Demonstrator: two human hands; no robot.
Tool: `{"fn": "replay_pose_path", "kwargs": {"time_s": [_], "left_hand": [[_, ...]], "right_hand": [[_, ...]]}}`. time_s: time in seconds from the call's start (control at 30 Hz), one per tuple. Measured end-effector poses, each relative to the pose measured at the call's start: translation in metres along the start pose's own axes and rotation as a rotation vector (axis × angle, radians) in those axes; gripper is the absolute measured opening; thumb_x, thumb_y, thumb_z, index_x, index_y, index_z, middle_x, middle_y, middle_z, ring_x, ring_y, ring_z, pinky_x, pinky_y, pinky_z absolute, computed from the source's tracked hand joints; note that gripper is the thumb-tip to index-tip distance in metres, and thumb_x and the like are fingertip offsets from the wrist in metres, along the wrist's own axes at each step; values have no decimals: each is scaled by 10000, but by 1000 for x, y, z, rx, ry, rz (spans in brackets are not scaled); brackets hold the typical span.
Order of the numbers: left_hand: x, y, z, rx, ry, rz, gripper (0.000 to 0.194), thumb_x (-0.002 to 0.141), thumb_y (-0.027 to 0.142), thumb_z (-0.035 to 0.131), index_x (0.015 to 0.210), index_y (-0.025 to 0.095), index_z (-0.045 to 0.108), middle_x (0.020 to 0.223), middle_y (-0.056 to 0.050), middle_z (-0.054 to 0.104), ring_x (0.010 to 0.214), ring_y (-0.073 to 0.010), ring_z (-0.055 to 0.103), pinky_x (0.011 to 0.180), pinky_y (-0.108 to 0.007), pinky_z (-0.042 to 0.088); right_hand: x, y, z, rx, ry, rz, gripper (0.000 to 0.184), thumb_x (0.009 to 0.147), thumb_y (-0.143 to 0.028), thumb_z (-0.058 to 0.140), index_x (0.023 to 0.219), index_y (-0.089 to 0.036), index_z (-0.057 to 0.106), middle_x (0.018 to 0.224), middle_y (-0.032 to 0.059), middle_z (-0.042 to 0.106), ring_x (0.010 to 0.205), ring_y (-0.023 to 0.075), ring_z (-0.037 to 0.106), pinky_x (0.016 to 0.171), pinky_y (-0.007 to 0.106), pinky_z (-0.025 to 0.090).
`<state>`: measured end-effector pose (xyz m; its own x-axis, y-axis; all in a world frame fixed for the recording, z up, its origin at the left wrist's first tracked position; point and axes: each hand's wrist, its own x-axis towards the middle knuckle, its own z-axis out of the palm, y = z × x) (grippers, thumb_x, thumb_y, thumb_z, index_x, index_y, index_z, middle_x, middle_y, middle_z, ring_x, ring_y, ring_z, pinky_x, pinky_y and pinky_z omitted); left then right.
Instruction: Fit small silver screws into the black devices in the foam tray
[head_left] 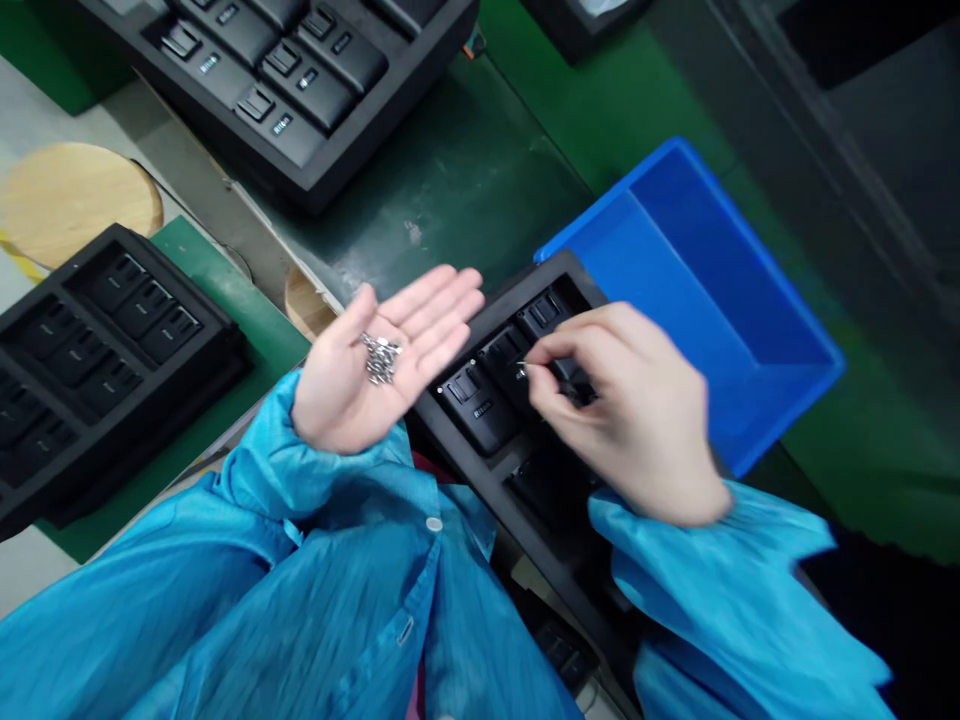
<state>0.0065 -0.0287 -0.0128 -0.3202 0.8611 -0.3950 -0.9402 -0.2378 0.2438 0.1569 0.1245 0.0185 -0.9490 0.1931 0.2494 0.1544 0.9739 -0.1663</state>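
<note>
Palm up and fingers stretched, my left hand (390,360) is open, with a small heap of shiny metal pieces (381,358), like tiny screws or pins, resting on its palm. My right hand (626,400) is closed in a pinch on one small shiny metal piece (523,367), too small to name surely. Its fingertips are over a black foam tray (465,490) that holds black plastic cases. One case (480,410) with a light label lies beside the pinch. Part of the tray is hidden under my right hand and sleeve.
A blue plastic bin (690,290) stands right of the tray. At the top left is another foam tray (330,180) of black cases on the green table (420,220). A third tray (225,340) lies at left, near a round wooden stool (82,200).
</note>
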Motion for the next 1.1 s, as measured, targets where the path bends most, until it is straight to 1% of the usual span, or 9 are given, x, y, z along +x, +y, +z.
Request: {"fn": "replay_pose_path", "kwargs": {"time_s": [0.1, 0.23, 0.33, 0.5, 0.67, 0.8, 0.9, 0.97, 1.1], "left_hand": [[0, 14, -4, 52, 45, 119, 628, 1103, 472, 184, 1656, 182, 252, 1565, -63, 538, 1450, -171, 512, 1161, -280, 459], [1, 15, -7, 47, 28, 108, 639, 1104, 446, 191, 1650, 119, 249, 1538, -90, 562, 1450, -176, 506, 1161, -279, 458], [2, 12, -8, 35, 8, 87, 647, 1104, 446, 198, 1644, 93, 249, 1535, -101, 559, 1421, -173, 539, 1164, -278, 456], [3, 10, -9, -6, 13, 52, 639, 1103, 447, 201, 1653, 124, 233, 1560, -90, 531, 1423, -169, 537, 1196, -289, 422], [4, 8, -13, -77, 4, 13, 656, 1090, 465, 248, 1665, 151, 212, 1573, -96, 516, 1461, -192, 498, 1234, -328, 379], [5, 3, -13, -97, 2, -10, 669, 1086, 466, 263, 1651, 107, 246, 1554, -131, 532, 1448, -206, 518, 1232, -331, 379], [4, -5, -10, -115, -24, -48, 673, 1087, 472, 249, 1626, 72, 302, 1553, -154, 523, 1443, -230, 523, 1224, -349, 388], [3, -12, -7, -135, -57, -95, 674, 1089, 473, 234, 1619, 65, 315, 1565, -160, 503, 1460, -238, 500, 1231, -360, 379], [1, -25, -4, -162, -125, -162, 675, 1092, 465, 211, 1616, 53, 313, 1598, -171, 448, 1503, -235, 439, 1243, -358, 358]], "right_hand": [[2, 4, 26, -64, -71, -27, 163, 946, -111, 500, 872, -209, 606, 898, 85, 660, 799, 215, 607, 695, 346, 463], [9, 0, 41, -239, -102, -88, 231, 985, -134, 444, 869, -193, 635, 858, 80, 643, 740, 215, 539, 685, 352, 404], [13, -6, 39, -341, -137, -124, 273, 998, -120, 433, 826, -193, 631, 824, 81, 617, 723, 227, 495, 681, 368, 362], [12, -12, 33, -394, -201, -188, 289, 993, -76, 428, 826, -197, 630, 806, 81, 597, 744, 240, 474, 688, 374, 333], [5, -11, 32, -410, -146, -265, 236, 998, -105, 484, 893, -193, 676, 849, 72, 657, 791, 221, 536, 728, 347, 412], [-3, -6, 33, -370, -110, -301, 194, 989, -111, 525, 1064, -148, 700, 931, 89, 700, 878, 223, 581, 786, 336, 474], [-9, -2, 32, -306, -103, -285, 211, 981, -110, 532, 1126, -109, 685, 960, 113, 700, 900, 234, 603, 785, 350, 501], [-11, -1, 28, -248, -83, -249, 195, 984, -129, 531, 1117, -136, 673, 974, 114, 697, 892, 236, 622, 755, 359, 510], [-11, -12, 9, -101, 53, -73, 161, 960, -137, 594, 1089, -222, 638, 981, 87, 686, 870, 227, 643, 745, 368, 529]]}}
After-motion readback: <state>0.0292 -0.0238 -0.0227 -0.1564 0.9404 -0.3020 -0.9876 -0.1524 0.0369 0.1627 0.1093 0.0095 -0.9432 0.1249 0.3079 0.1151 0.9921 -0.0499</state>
